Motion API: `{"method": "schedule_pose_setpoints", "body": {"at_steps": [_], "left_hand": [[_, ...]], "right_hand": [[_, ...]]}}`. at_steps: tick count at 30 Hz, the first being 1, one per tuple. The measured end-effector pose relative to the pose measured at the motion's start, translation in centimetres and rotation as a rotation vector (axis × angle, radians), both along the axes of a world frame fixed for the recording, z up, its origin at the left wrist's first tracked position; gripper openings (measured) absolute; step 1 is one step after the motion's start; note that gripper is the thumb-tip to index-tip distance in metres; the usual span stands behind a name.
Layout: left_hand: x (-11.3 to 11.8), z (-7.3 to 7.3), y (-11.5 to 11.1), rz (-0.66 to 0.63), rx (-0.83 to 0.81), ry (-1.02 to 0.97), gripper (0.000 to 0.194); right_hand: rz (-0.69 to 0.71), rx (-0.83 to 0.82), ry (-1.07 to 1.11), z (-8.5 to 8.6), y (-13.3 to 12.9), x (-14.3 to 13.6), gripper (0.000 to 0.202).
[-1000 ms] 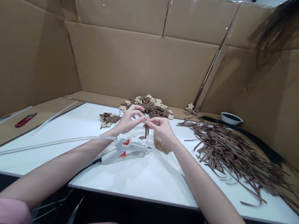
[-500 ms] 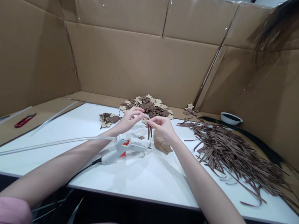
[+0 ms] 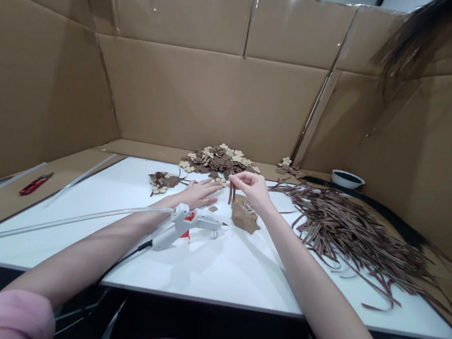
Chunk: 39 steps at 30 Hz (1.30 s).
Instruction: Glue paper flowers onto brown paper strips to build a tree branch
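Observation:
Between thumb and fingertips, my right hand (image 3: 251, 189) pinches thin brown strips (image 3: 231, 193) that hang down over the white board. My left hand (image 3: 199, 193) lies low over the board with its fingers stretched out, holding nothing that I can see. Just beyond its fingertips are cream flower cut-outs (image 3: 221, 181). A brown irregular piece (image 3: 244, 217) with a pale rough patch sits below my right hand. In front of my left hand stands a white glue gun (image 3: 188, 223) with an orange trigger, a long clear glue stick (image 3: 73, 223) running out of its back.
A heap of brown and cream flower cut-outs (image 3: 227, 161) lies at the back, with a smaller bunch (image 3: 162, 181) at left. Many brown strips (image 3: 353, 228) spread across the right. A white bowl (image 3: 347, 180) and a red cutter (image 3: 36, 184) lie near the cardboard walls.
My left hand has come away from my right hand, moving down and slightly left, and its fingers have flattened out. My right hand has shifted slightly right, still holding the strips.

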State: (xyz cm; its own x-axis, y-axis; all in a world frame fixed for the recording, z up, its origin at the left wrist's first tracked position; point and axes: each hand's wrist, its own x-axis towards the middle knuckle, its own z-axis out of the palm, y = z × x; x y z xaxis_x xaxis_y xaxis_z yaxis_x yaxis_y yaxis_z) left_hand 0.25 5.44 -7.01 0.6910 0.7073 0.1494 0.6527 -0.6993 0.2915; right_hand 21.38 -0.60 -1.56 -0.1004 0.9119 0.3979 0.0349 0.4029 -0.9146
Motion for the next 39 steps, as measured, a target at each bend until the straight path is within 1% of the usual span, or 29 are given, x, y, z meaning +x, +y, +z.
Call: {"method": "schedule_pose_setpoints", "body": {"at_steps": [2,4,6,12,18,20,24,28,30,34,37,39], "left_hand": [[0.1,0.3,-0.1,0.011,-0.005,0.080,0.063],[0.0,0.5,0.0,0.033,-0.007,0.112,0.062],[-0.1,0.6,0.2,0.044,-0.005,0.115,0.061],[-0.3,0.3,0.8,0.019,-0.031,0.096,0.062],[-0.1,0.6,0.6,0.051,-0.065,0.018,0.060],[0.0,0.9,0.4,0.054,-0.031,-0.019,0.057],[0.1,1.5,-0.1,0.050,0.069,-0.089,0.044],[0.1,1.8,-0.2,0.117,0.078,-0.194,0.040],[-0.1,1.8,-0.1,0.150,0.062,-0.190,0.040],[-0.4,1.9,-0.1,0.217,0.051,-0.117,0.048],[-0.6,2.1,-0.4,0.239,0.073,-0.111,0.042],[-0.6,2.1,-0.5,0.226,0.087,-0.166,0.037]], "right_hand": [[0.000,-0.001,0.003,0.0,0.0,0.0,0.040],[-0.005,0.001,0.000,0.0,0.0,0.1,0.040],[-0.010,0.002,-0.007,0.0,0.1,0.1,0.039],[-0.008,0.002,-0.018,-0.1,0.2,0.2,0.038],[-0.014,-0.002,-0.003,-0.2,0.2,0.3,0.038],[-0.015,-0.004,0.001,-0.2,0.2,0.3,0.038],[-0.022,-0.013,0.000,-0.2,0.2,0.3,0.039],[-0.018,-0.008,-0.017,-0.2,0.0,0.3,0.040],[-0.017,-0.004,-0.029,-0.2,-0.1,0.4,0.040],[-0.021,-0.005,-0.043,-0.3,-0.2,0.3,0.039],[-0.026,-0.006,-0.053,-0.4,-0.2,0.2,0.038],[-0.032,-0.012,-0.065,-0.4,-0.2,0.1,0.039]]}}
